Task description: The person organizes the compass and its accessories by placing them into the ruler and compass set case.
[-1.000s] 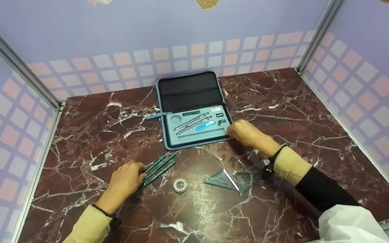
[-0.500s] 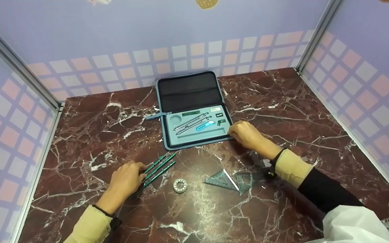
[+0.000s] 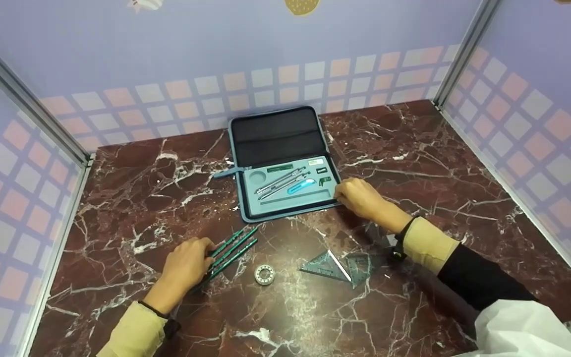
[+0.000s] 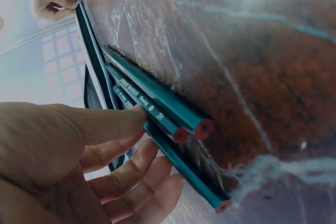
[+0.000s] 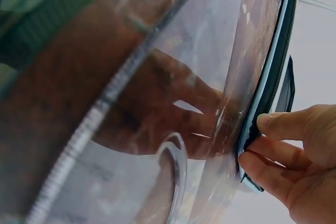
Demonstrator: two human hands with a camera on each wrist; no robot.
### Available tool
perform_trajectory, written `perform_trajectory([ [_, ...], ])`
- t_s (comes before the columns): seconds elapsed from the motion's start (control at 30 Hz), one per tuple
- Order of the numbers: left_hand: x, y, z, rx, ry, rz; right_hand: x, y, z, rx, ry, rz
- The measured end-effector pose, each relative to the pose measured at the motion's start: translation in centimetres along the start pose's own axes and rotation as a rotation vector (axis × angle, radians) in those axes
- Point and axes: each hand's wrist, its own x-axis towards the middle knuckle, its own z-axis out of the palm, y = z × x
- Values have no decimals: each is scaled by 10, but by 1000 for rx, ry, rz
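My left hand point(image 3: 186, 265) is at several dark green pencils point(image 3: 233, 253) lying on the table. In the left wrist view its thumb and index finger pinch one pencil point(image 4: 149, 106) marked 2H, while the other pencils lie beside it. My right hand point(image 3: 362, 198) pinches the near right corner of an unzipped blue case point(image 3: 295, 207); the right wrist view shows thumb and fingers on its zip edge point(image 5: 275, 72). Inside the case's tray lie two silver compass-like tools point(image 3: 280, 182), a bright blue piece point(image 3: 301, 186), a white eraser-like block point(image 3: 315, 161) and small dark green pieces.
A round whitish ring point(image 3: 264, 274) lies between the pencils and two clear set squares point(image 3: 327, 267). Clear plastic point(image 5: 152, 182) fills much of the right wrist view. Patterned panels point(image 3: 265, 44) wall in the marble-look table point(image 3: 166, 188) at the back and sides.
The right hand has shifted very slightly to the right at the case's corner. The left hand keeps its place at the pencils. The head view has tilted a little.
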Motion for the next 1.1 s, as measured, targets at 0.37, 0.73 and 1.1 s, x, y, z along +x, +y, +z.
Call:
perform_trajectory([
  [0.37, 3, -1, 0, -1, 27, 20, -2, -1, -1, 8, 32, 1],
  [0.73, 11, 6, -4, 32, 51, -15, 0, -1, 0, 40, 16, 18],
  [1.1, 44, 46, -29, 8, 158, 80, -1, -1, 5, 31, 53, 16],
])
